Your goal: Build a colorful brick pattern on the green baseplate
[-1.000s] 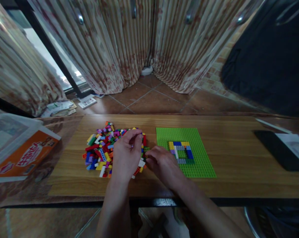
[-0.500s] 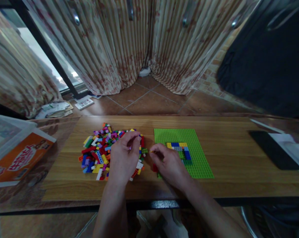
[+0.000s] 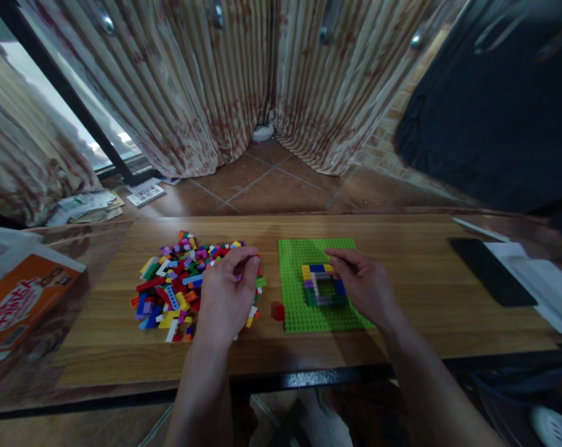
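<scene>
My left hand (image 3: pixel 227 292) hovers over the right side of a heap of mixed toy bricks (image 3: pixel 169 288). Its thumb and forefinger are pinched together, and whatever may be between them is hidden. Over the green baseplate (image 3: pixel 293 254), my right hand (image 3: pixel 367 285) is closed at the fingertips on what looks like a small yellow brick (image 3: pixel 330 260). Just beneath those fingertips is the far right corner of a low square frame of bricks (image 3: pixel 311 297), built in yellow, blue, grey and green around an open middle. The right hand covers part of the frame's right side.
A red brick (image 3: pixel 278 311) lies beside the baseplate's near left edge. An orange box (image 3: pixel 27 304) and a clear plastic bin (image 3: pixel 6 245) are at the left. A dark flat panel (image 3: pixel 490 272) and white sheets (image 3: pixel 536 285) lie on the right of the wooden table (image 3: pixel 420 248).
My right hand has moved right, from the gap beside the heap to the brick frame's far corner. My left hand stays pinched above the heap. The view has shifted slightly.
</scene>
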A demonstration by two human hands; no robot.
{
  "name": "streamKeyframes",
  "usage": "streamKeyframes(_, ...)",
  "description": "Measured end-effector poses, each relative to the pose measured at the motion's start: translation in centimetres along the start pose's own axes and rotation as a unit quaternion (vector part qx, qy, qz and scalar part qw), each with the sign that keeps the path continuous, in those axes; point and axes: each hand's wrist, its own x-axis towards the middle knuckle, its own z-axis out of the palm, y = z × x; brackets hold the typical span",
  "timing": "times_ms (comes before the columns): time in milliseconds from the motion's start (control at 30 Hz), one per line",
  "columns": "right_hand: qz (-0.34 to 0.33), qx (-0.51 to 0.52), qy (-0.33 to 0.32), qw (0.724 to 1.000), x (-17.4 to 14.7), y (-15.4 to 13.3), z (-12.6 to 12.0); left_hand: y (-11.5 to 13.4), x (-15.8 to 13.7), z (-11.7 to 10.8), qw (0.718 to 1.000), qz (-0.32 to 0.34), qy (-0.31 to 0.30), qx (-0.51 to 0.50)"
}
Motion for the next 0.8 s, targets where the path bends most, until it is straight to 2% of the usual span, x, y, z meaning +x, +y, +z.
streamKeyframes(233,0.058,0.042,-0.035,0.997,0.4,1.0,-1.4,0.4,0.2,0.2,1.0,0.004,-0.012,0.028)
streamKeyframes(367,0.081,0.018,-0.049,0.995,0.5,1.4,-2.2,0.5,0.2,0.3,0.999,-0.003,-0.011,0.031)
streamKeyframes(633,0.011,-0.128,-0.117,0.985,0.0,0.3,-2.7,0.2,0.2,0.5,1.0,0.006,-0.017,0.017)
streamKeyframes(800,-0.023,-0.207,-0.133,0.969,-0.1,0.3,-2.2,0.3,0.1,0.5,1.0,0.004,-0.018,0.018)
